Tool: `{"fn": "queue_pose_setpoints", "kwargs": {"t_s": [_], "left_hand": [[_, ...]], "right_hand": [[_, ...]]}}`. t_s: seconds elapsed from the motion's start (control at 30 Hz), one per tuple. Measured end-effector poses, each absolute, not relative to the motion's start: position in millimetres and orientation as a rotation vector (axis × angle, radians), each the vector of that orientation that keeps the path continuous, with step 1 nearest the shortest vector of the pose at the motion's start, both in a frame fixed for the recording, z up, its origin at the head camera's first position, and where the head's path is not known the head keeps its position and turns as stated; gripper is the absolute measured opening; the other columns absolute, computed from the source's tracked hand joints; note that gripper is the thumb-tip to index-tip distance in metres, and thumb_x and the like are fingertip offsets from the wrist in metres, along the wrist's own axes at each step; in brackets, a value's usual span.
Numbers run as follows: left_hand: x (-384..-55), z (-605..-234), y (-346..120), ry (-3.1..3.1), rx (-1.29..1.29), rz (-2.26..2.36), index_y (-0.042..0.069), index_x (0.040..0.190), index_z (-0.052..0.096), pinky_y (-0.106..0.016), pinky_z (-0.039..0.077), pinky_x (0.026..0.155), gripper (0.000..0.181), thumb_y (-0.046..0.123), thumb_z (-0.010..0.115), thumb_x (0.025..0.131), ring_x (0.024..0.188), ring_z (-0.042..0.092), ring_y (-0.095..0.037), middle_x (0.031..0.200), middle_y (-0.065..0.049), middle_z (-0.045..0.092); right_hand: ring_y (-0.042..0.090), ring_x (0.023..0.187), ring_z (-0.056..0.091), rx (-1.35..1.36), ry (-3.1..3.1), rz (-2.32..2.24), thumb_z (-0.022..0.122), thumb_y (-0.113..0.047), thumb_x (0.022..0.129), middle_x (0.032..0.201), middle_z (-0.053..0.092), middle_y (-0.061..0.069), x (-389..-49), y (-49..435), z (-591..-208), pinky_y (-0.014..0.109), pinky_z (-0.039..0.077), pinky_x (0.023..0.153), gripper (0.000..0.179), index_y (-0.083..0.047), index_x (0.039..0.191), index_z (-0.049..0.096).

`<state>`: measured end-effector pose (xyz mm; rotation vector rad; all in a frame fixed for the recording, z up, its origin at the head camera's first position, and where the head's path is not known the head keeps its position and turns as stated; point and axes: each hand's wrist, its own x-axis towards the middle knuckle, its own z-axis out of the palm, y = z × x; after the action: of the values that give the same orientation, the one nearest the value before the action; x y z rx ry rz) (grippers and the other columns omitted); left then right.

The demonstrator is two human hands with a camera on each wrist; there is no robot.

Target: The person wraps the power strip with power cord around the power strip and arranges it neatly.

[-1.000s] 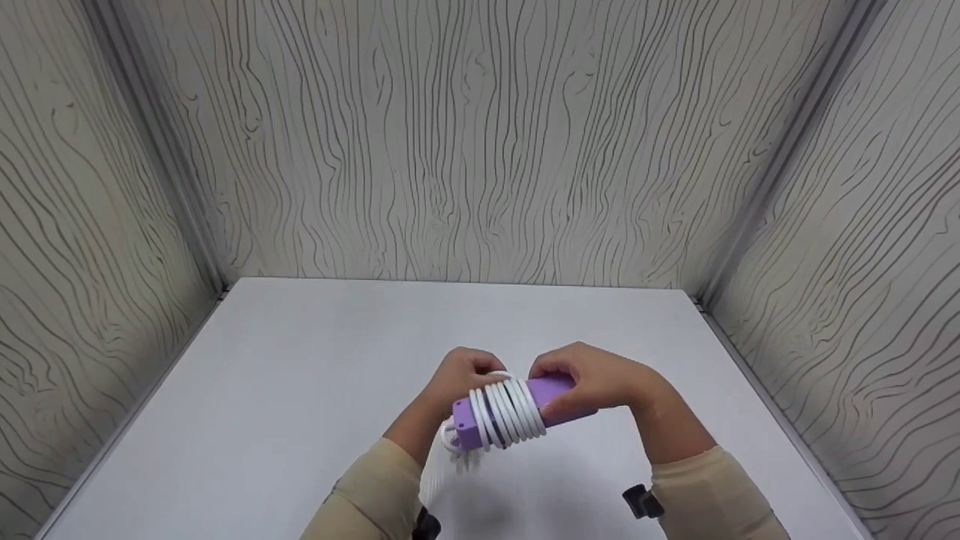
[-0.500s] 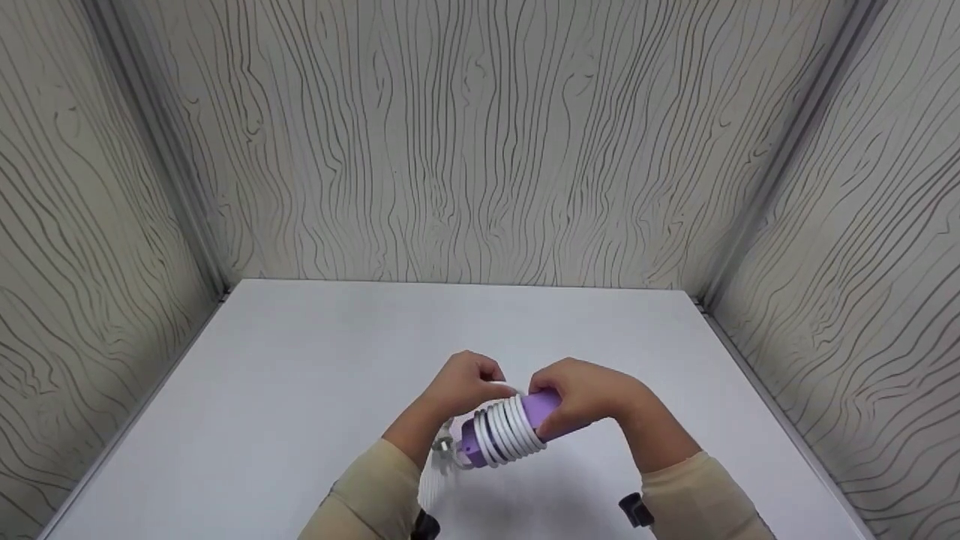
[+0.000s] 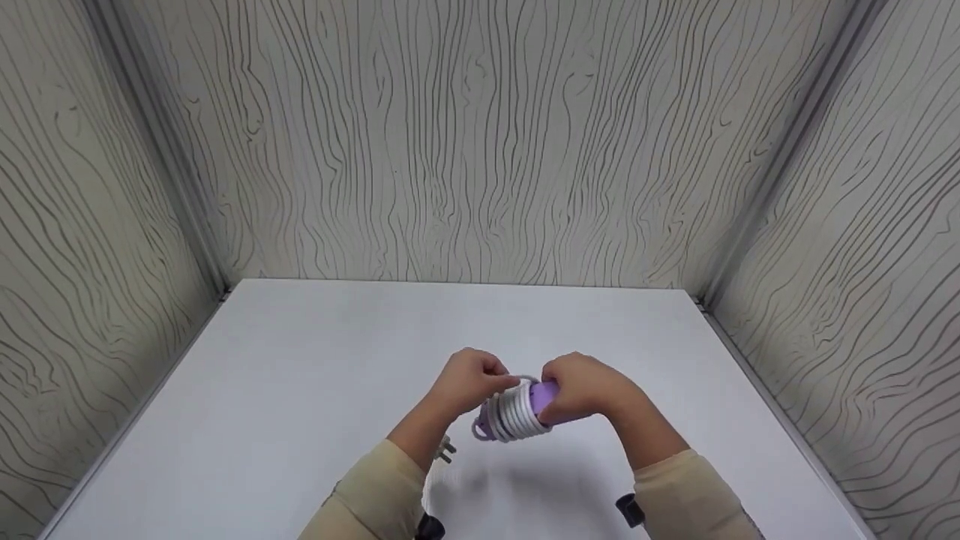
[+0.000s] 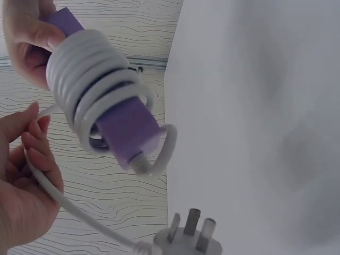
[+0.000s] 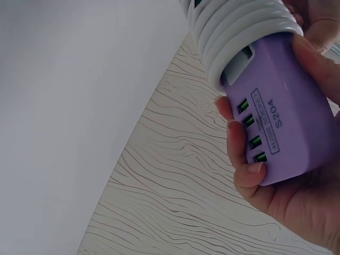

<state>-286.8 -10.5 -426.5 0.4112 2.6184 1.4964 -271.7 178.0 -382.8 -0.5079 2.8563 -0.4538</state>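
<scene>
A purple power strip (image 5: 289,106) has its white cord (image 4: 87,66) wound round it in several turns. My right hand (image 3: 589,386) grips the strip's end that carries a row of USB sockets, fingers wrapped underneath. Between thumb and fingers, my left hand (image 3: 472,381) pinches the loose stretch of cord beside the coil. From there the cord runs across the left palm down to a three-pin plug (image 4: 188,239), which hangs free. At the strip's other end the cord leaves in a short loop (image 4: 169,149). Both hands hold all this above the white table.
The white table (image 3: 337,352) lies below the hands. Pale wood-grain panels stand behind it, such as the back panel (image 3: 465,150), and on both sides. A dark strap piece (image 3: 630,510) shows at the right sleeve.
The strip has turned and shifted slightly right, so less of its far end shows in the head view. The plug has swung to beside the left forearm. Both hands keep their hold.
</scene>
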Motion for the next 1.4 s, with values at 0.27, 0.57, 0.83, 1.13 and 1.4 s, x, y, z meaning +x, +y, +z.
{"fn": "queue_pose_setpoints", "kwargs": {"t_s": [0.27,0.57,0.83,1.13,1.4], "left_hand": [[-281,-421,-9,2.539,0.365,1.690,0.014,0.077,0.069,-0.026,0.046,0.058,0.014,0.028,0.069,0.080,0.066,0.052,-0.013,0.071,0.002,0.060],[-276,-424,-5,2.457,0.349,1.819,0.013,0.080,0.070,-0.028,0.042,0.062,0.015,0.026,0.066,0.084,0.071,0.049,-0.014,0.073,0.002,0.060],[-273,-438,0,2.309,0.354,1.973,0.014,0.084,0.072,-0.025,0.038,0.051,0.016,0.029,0.063,0.085,0.057,0.045,-0.012,0.071,-0.002,0.062],[-269,-456,6,2.148,0.424,2.046,0.011,0.095,0.072,-0.024,0.045,0.054,0.017,0.022,0.061,0.087,0.057,0.051,-0.011,0.070,-0.001,0.062],[-273,-467,0,2.105,0.584,2.020,0.011,0.098,0.072,-0.030,0.052,0.072,0.019,0.022,0.063,0.086,0.071,0.062,-0.015,0.082,-0.004,0.068]], "right_hand": [[0.017,0.069,0.054,-0.296,2.995,-0.618,0.073,-0.035,0.066,0.077,0.059,-0.002,-295,193,-402,0.034,0.048,0.061,0.035,-0.012,0.090,0.061],[0.023,0.083,0.056,-0.101,2.936,-0.942,0.070,-0.037,0.073,0.094,0.062,0.007,-305,202,-407,0.041,0.050,0.072,0.046,-0.006,0.105,0.060],[0.030,0.094,0.055,-0.073,2.895,-1.222,0.068,-0.029,0.078,0.106,0.058,0.016,-304,206,-400,0.046,0.049,0.077,0.047,0.001,0.111,0.054],[0.033,0.101,0.054,-0.104,2.852,-1.433,0.068,-0.026,0.080,0.113,0.056,0.017,-297,202,-391,0.049,0.047,0.083,0.048,0.000,0.116,0.051],[0.030,0.099,0.054,-0.233,2.841,-1.463,0.071,-0.029,0.077,0.112,0.057,0.013,-290,197,-386,0.045,0.049,0.079,0.049,-0.005,0.116,0.053]]}}
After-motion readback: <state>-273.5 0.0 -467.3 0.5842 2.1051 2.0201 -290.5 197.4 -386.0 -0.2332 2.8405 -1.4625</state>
